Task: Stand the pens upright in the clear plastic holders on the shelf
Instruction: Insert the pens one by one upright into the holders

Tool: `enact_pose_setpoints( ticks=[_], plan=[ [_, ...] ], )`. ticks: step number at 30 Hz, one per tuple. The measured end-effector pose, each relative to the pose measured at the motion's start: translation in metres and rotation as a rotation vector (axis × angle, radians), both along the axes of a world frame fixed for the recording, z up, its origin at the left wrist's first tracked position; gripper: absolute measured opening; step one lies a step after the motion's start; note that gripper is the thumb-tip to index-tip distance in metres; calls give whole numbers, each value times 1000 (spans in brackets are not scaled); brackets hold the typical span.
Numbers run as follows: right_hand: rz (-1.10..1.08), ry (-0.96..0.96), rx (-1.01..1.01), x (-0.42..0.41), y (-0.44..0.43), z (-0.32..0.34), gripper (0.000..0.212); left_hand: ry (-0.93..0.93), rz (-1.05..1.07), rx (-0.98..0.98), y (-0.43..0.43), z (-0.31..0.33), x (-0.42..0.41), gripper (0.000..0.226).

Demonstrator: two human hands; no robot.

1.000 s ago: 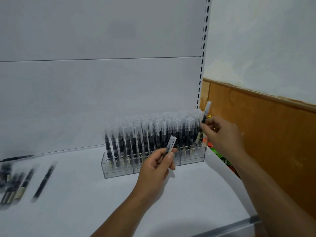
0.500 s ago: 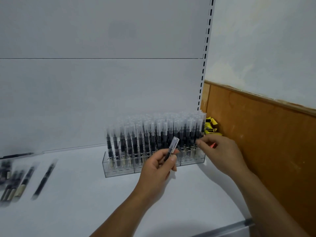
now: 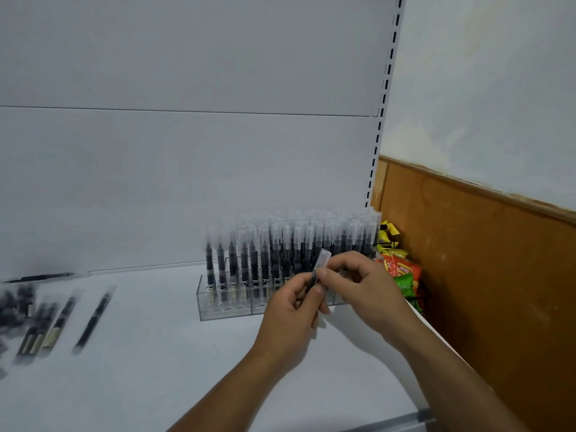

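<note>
Clear plastic holders [image 3: 230, 310] stand on the white shelf [image 3: 156, 369], packed with several upright black pens [image 3: 280, 244] with frosted caps. In front of the holders my left hand [image 3: 290, 319] grips one black pen [image 3: 321, 263], its capped end pointing up. My right hand [image 3: 364, 291] meets it from the right, thumb and forefinger pinching the same pen just below the cap. Several loose pens [image 3: 90, 319] lie flat on the shelf at the far left.
A slotted white upright [image 3: 381, 120] ends the shelf's back panel on the right. Beyond the shelf's right edge sit colourful snack packets [image 3: 402, 269] against a brown wooden wall panel [image 3: 498, 275]. A metal front rail [image 3: 405, 420] edges the shelf.
My right hand set its pen into the right end of the holders, then came left to the pen in my left hand and now pinches it.
</note>
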State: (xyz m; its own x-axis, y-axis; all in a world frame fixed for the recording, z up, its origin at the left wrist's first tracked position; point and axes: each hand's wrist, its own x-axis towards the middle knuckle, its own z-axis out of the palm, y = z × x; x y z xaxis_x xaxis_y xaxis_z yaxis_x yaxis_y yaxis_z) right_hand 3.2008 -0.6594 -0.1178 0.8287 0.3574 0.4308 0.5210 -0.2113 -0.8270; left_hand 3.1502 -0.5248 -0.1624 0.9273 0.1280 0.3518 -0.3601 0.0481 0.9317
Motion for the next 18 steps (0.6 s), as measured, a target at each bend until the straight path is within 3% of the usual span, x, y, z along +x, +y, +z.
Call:
enact_pose_setpoints(
  ticks=[6,10,14,18],
  plan=[
    [24,-8,30,-7,16,4,12,-11,86,104,10,9,-11,20],
    [45,50,269,-7,31,19,13,-76,370,399,52,27,-27,23],
    [71,1,263,-8,53,25,13,-222,642,394,117,32,-56,21],
    [79,-43,206,-14,84,27,11,6,677,465,153,5,-65,43]
  ],
)
